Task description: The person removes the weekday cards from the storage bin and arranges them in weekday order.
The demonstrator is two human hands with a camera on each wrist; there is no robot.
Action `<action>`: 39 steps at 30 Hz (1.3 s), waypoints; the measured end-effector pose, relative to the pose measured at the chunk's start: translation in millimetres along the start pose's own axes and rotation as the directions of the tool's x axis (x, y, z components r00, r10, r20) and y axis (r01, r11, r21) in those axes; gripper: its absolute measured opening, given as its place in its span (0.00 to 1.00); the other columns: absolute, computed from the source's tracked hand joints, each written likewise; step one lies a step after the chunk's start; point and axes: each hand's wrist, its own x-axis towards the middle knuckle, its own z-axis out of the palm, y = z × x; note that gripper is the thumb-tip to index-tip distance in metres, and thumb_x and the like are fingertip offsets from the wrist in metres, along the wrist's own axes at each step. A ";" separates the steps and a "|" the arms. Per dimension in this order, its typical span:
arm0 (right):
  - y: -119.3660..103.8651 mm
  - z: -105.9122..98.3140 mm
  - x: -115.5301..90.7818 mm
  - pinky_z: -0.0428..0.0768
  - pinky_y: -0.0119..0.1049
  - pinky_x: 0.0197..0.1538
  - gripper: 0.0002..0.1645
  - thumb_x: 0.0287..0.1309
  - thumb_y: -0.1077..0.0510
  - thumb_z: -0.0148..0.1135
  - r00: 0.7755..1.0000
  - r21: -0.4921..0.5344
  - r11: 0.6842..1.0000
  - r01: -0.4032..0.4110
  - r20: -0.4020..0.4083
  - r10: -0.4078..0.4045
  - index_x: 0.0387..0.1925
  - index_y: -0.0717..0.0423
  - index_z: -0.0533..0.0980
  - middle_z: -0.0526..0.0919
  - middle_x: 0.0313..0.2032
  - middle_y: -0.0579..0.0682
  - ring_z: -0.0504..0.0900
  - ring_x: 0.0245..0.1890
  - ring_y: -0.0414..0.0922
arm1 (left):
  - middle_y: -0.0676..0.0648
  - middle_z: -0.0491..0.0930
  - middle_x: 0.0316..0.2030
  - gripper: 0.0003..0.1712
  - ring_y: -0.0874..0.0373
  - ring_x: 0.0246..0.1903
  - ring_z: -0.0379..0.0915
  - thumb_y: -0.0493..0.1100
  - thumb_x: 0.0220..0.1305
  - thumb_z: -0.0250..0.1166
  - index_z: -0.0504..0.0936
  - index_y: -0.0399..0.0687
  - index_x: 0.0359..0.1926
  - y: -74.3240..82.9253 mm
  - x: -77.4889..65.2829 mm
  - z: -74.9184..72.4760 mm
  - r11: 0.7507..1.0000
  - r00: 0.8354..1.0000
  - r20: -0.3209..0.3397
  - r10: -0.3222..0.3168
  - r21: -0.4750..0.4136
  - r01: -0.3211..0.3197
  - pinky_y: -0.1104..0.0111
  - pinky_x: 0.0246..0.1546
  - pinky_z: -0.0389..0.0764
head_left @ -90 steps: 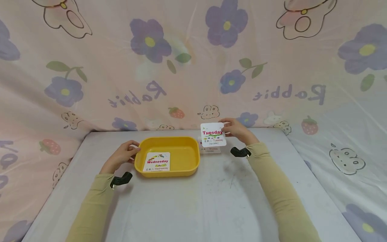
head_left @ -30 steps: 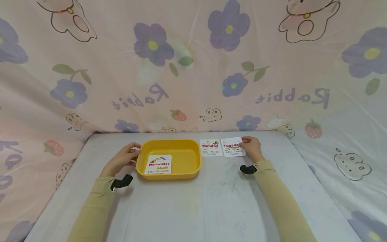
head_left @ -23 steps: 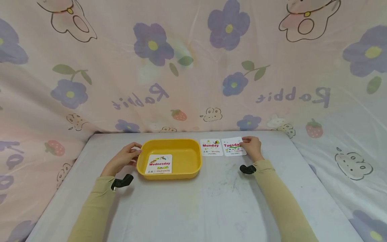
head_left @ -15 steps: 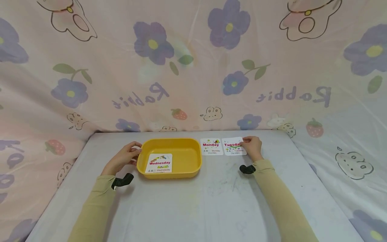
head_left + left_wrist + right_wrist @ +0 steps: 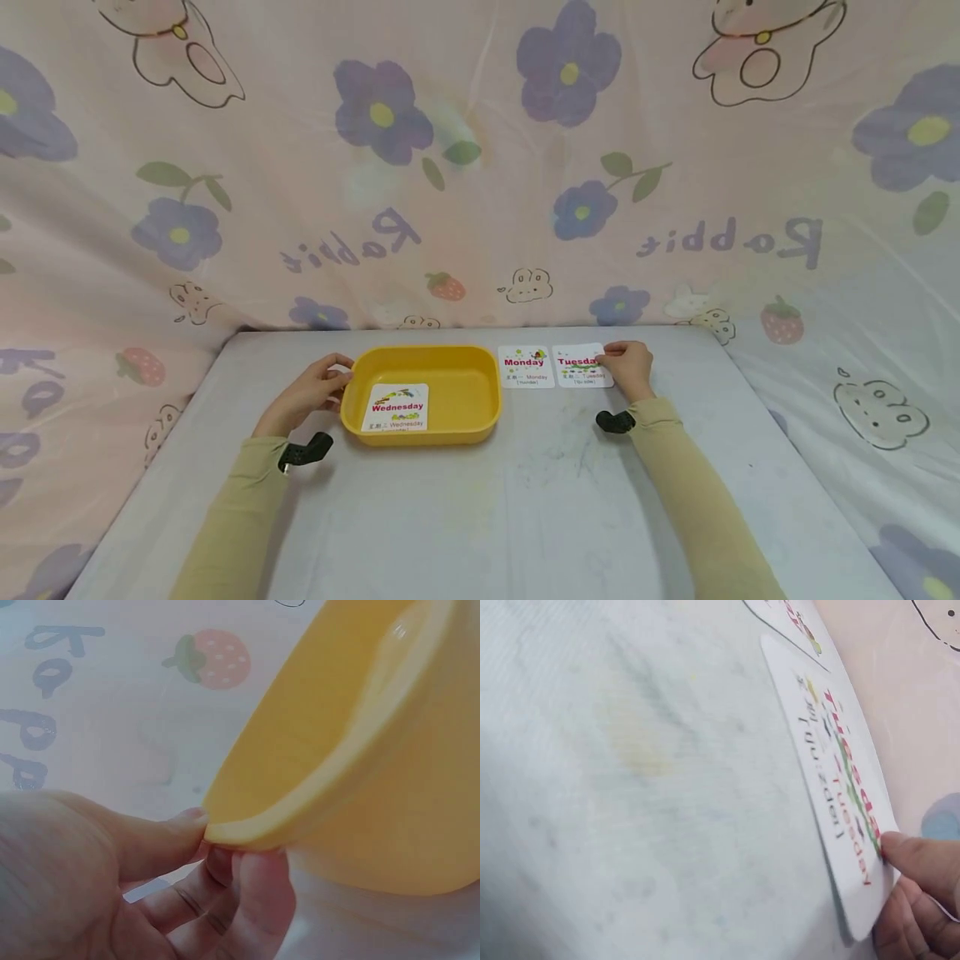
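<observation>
My left hand (image 5: 306,394) pinches the left rim of a yellow tray (image 5: 465,430), thumb on the rim and curled fingers beneath it in the left wrist view. A white Wednesday card (image 5: 396,408) lies inside, toward the tray's front left. To the right of the tray, a Monday card (image 5: 526,367) lies flat on the table. Beside it is a Tuesday card (image 5: 579,372), its right edge pinched by my right hand (image 5: 630,368). In the right wrist view the thumb (image 5: 919,859) covers the end of the red word, with fingers at the card's edge.
The white-covered table (image 5: 450,517) reaches back to a printed curtain (image 5: 480,183) with flowers and rabbits. Black wrist-worn devices sit at both cuffs, the left one (image 5: 306,451) near the tray's front left corner.
The Tuesday card, held over the Monday card three seconds ago, came down to its right and uncovered it. Over the last second, both hands and the cards have stayed nearly still.
</observation>
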 end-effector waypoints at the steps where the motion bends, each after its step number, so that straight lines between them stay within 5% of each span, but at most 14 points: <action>1: 0.0 0.2 0.2 0.77 0.37 0.36 0.16 0.51 0.62 0.71 1.000 -0.001 1.000 -0.007 0.004 0.007 0.41 0.68 0.81 0.83 0.36 0.63 0.82 0.37 0.54 | 0.36 0.76 0.38 0.19 0.52 0.31 0.73 0.41 0.74 0.50 0.61 0.36 0.60 -0.2 -0.3 0.1 1.000 1.000 0.000 0.000 -0.001 0.000 0.65 0.31 0.80; 28: -5.1 -2.5 -1.3 0.75 0.49 0.47 0.16 0.53 0.62 0.69 0.999 -0.041 0.999 -0.001 0.052 0.003 0.40 0.71 0.81 0.83 0.37 0.64 0.78 0.43 0.60 | 0.36 0.76 0.39 0.20 0.51 0.32 0.73 0.42 0.74 0.50 0.62 0.36 0.61 1.8 -0.7 -0.1 1.000 1.000 -0.020 -0.006 0.019 0.006 0.65 0.32 0.80; 34: -2.6 -2.3 0.4 0.75 0.48 0.45 0.15 0.51 0.61 0.70 0.999 -0.053 0.999 0.008 0.043 -0.006 0.38 0.69 0.81 0.83 0.36 0.64 0.79 0.40 0.58 | 0.39 0.74 0.35 0.19 0.53 0.29 0.72 0.41 0.74 0.49 0.62 0.35 0.60 1.5 2.6 0.7 1.000 1.000 -0.026 0.006 0.020 -0.005 0.66 0.30 0.80; 39: -6.4 -2.9 1.6 0.77 0.37 0.35 0.14 0.55 0.61 0.67 1.000 -0.024 1.000 0.006 0.026 -0.006 0.39 0.69 0.82 0.84 0.35 0.63 0.80 0.36 0.54 | 0.39 0.74 0.35 0.18 0.53 0.29 0.72 0.40 0.74 0.49 0.61 0.34 0.59 -0.6 4.1 1.1 1.000 1.000 -0.028 0.013 0.006 -0.012 0.66 0.29 0.80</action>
